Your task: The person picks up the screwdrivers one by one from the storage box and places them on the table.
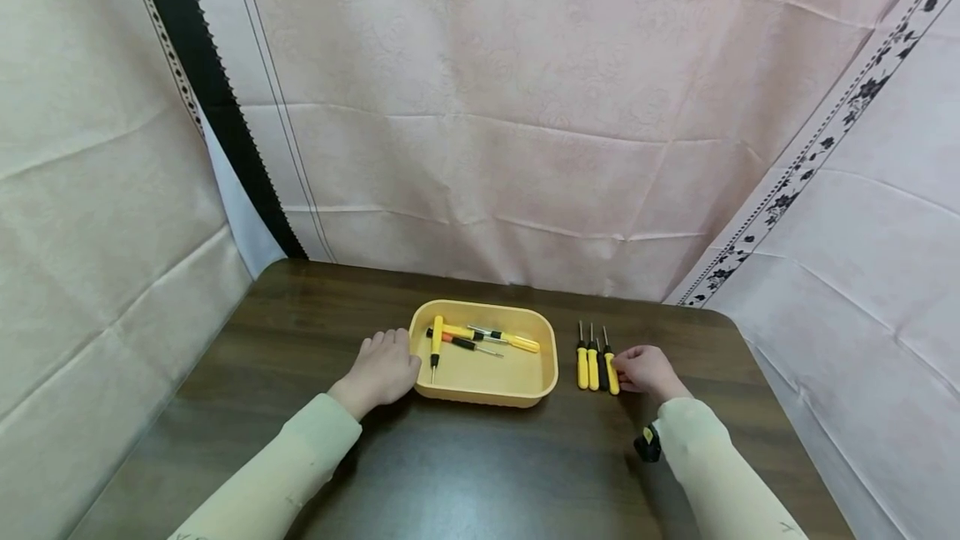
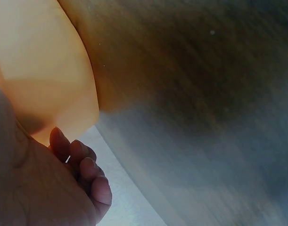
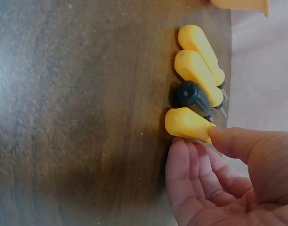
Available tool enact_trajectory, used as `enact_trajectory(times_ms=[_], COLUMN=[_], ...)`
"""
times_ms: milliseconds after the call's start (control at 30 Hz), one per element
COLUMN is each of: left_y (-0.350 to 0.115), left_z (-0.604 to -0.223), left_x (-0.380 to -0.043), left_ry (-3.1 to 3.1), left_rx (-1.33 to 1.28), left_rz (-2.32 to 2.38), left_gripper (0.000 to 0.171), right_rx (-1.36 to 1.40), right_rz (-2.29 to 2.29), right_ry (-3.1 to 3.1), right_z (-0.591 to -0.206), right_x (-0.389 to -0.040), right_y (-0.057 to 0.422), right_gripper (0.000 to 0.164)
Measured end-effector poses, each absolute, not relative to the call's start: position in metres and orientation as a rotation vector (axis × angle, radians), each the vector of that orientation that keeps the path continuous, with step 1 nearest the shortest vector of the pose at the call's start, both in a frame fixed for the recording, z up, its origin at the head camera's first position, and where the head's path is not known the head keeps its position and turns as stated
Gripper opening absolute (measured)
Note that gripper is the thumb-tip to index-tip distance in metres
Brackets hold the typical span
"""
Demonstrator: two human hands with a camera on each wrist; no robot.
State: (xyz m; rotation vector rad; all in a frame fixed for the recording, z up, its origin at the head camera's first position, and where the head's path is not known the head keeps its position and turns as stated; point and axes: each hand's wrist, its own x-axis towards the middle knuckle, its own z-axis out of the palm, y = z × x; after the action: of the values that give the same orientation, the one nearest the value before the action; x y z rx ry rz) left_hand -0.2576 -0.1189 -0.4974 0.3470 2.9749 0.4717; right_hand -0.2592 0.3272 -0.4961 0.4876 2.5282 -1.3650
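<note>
In the head view, a row of screwdrivers lies on the table right of the yellow tray (image 1: 480, 392), shafts pointing away. My right hand (image 1: 647, 372) pinches the yellow screwdriver (image 3: 186, 123) at the row's right end between thumb and fingers. Beside it are a black screwdriver (image 3: 191, 96) and two more yellow screwdrivers (image 3: 200, 70). My left hand (image 1: 384, 369) rests against the tray's left side, palm down; its thumb is hidden in the left wrist view, where the loosely bent fingers (image 2: 82, 155) lie by the tray wall.
Inside the tray lie several screwdrivers, among them a yellow one (image 1: 437, 340) leaning lengthwise, a red-and-black one (image 1: 459, 342) and a yellow one (image 1: 521, 343) at the right. The dark wooden table (image 1: 465, 473) ends at a pale cloth (image 1: 525, 148) hanging behind.
</note>
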Motion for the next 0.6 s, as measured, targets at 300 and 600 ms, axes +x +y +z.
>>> enact_trajectory(times_ms=[300,600], left_y=[-0.1190,-0.1191], left_z=[-0.4969,-0.4976], left_x=[-0.2566,-0.2569], left_ry=[2.970,2.977], left_rx=[0.339,0.345], left_rz=[0.484,0.480], left_gripper=[0.041,0.041], right_rx=[0.506,0.554], right_rz=[-1.387,-1.359], right_ry=[2.520,2.515], right_z=[-0.4986,-0.4996], right_x=[-0.2595,-0.2601], right_y=[0.3240,0.3235], right_gripper=[0.026,0.024])
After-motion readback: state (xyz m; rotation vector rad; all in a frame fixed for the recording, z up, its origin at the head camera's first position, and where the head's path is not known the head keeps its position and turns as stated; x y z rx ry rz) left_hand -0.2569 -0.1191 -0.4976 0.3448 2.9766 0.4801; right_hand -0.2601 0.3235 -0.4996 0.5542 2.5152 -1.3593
